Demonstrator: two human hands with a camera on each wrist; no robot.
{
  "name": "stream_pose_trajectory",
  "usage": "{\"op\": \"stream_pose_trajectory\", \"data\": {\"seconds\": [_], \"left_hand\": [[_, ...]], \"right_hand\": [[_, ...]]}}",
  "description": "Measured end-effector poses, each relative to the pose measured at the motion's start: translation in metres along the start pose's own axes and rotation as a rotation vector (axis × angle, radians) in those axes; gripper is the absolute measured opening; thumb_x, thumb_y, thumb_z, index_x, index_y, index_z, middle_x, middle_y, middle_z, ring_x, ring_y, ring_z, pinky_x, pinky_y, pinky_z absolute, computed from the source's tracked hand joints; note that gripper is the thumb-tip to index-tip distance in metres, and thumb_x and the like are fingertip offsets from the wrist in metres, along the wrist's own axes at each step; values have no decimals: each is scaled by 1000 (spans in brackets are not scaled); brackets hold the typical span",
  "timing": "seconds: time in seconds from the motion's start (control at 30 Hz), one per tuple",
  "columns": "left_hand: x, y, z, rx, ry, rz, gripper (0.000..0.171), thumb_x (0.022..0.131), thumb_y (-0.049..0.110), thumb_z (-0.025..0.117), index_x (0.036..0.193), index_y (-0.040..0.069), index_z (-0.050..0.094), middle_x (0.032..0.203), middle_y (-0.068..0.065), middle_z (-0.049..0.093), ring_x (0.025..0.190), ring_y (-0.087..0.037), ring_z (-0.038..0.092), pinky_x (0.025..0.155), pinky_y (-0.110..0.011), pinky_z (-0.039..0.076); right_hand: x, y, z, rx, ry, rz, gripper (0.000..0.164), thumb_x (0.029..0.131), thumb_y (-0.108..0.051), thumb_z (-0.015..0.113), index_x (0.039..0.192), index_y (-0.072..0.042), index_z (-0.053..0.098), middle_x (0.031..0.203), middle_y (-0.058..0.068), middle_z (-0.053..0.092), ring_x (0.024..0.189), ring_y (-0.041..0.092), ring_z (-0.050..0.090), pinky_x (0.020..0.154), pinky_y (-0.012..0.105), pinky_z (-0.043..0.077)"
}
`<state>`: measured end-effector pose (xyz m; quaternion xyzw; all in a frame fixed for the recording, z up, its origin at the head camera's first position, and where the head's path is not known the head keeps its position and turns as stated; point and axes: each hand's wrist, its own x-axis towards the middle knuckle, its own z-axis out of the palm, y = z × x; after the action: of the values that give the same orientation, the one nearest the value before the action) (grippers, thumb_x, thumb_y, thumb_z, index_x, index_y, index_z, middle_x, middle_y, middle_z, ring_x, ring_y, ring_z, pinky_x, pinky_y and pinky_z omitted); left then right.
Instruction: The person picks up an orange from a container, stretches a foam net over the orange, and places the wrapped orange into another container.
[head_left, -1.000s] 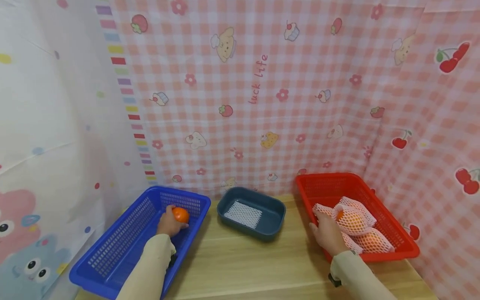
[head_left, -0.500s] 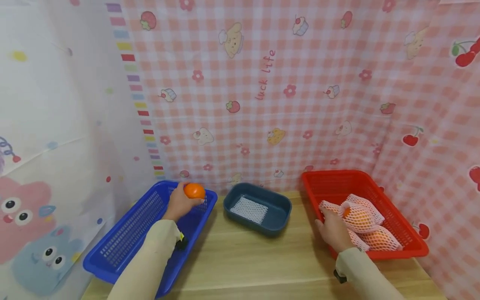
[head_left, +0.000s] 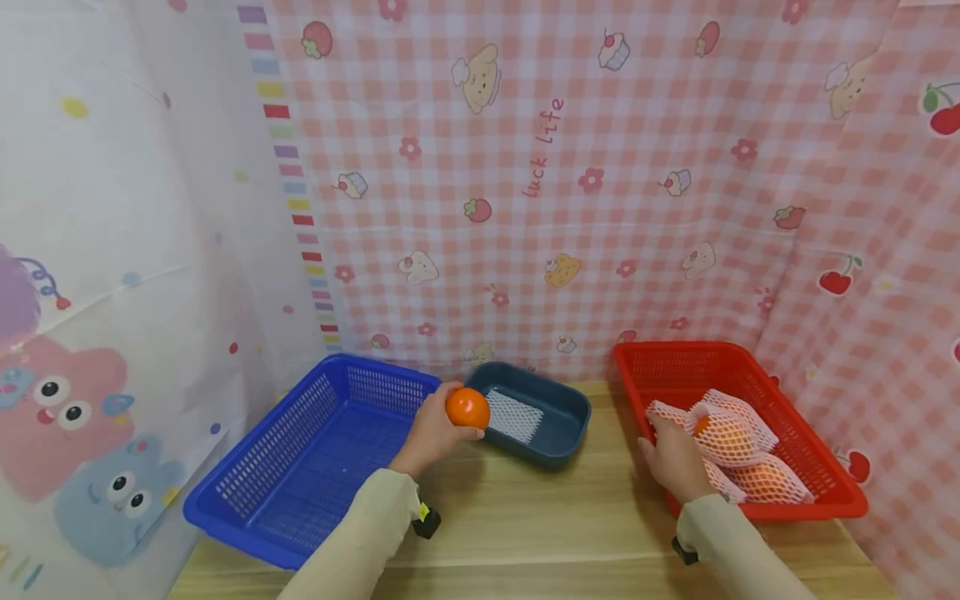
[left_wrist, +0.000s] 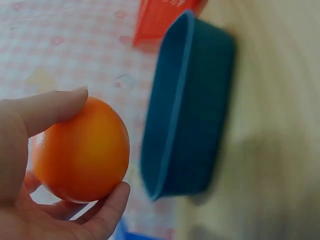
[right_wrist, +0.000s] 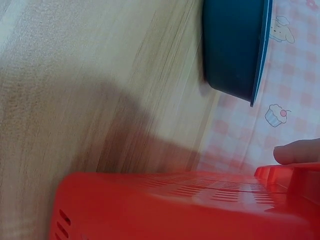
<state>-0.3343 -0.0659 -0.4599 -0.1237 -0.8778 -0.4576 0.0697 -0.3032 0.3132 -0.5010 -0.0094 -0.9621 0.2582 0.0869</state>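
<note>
My left hand point(head_left: 435, 429) holds a smooth, shiny orange point(head_left: 468, 409) between thumb and fingers, up beside the left end of a dark teal tray point(head_left: 564, 423). In the left wrist view the thumb lies over the top of the orange point(left_wrist: 95, 155) and fingers support it from below. A flat white foam net point(head_left: 513, 415) lies in the tray's left half. On the right, my right hand point(head_left: 675, 458) grips the left rim of a red basket point(head_left: 802, 510), thumb outside. Its fingers are partly hidden beside several net-wrapped oranges point(head_left: 726, 439) in that basket.
A blue slatted basket point(head_left: 315, 467) stands at the left, with nothing seen inside. All three containers stand on a wooden table point(head_left: 540, 533). A pink checked cloth point(head_left: 525, 233) hangs close behind them.
The left hand has lifted the orange out of the blue basket and carried it right to the tray's left end. The right hand stays on the red basket's rim. The head view shifts slightly left.
</note>
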Motion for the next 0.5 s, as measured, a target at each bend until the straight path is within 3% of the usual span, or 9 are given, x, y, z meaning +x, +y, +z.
{"op": "stream_pose_trajectory", "data": {"seconds": [0.17,0.4,0.5], "left_hand": [[-9,-12,27,52,6,-7,79,63,15,90,131,1,51,121,-20,57,104,-37,57,89,-54,47],[-23,-38,57,82,-11,-126,81,61,18,91,131,6,52,119,-17,57,102,-34,57,87,-54,47],[-26,-43,65,62,2,-147,80,60,16,91,129,6,52,118,-18,57,101,-35,57,88,-55,47]], "right_hand": [[1,-1,0,-2,15,-3,57,88,-12,71,136,9,48,114,27,60,86,35,55,80,55,50],[-1,-2,0,0,21,-15,57,88,-11,70,136,10,48,118,29,59,89,36,55,85,58,47],[-1,-2,-1,-4,40,-23,56,88,-10,70,135,10,48,121,29,58,93,36,57,88,59,46]]}}
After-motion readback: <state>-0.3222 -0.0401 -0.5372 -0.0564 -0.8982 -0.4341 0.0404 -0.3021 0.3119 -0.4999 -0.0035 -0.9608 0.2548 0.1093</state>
